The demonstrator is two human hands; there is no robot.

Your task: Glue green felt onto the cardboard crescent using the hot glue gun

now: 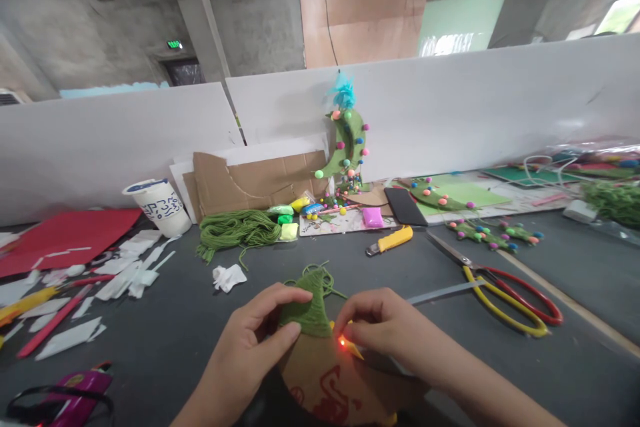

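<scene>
My left hand pinches a curved cardboard piece whose upper tip is wrapped in green yarn. Thumb and fingers close on the wrapped part. My right hand is closed in a pinch at the right edge of the yarn wrap, over a small yellow tool with a red glowing light; whether it holds the tool or the yarn strand is unclear. Loose green yarn loops trail from the tip onto the dark table.
Scissors with yellow and red handles lie right. A yellow utility knife, green yarn skein, white cup, cardboard sheets, a finished pom-pom crescent, a phone, red paper and paper scraps surround the work area.
</scene>
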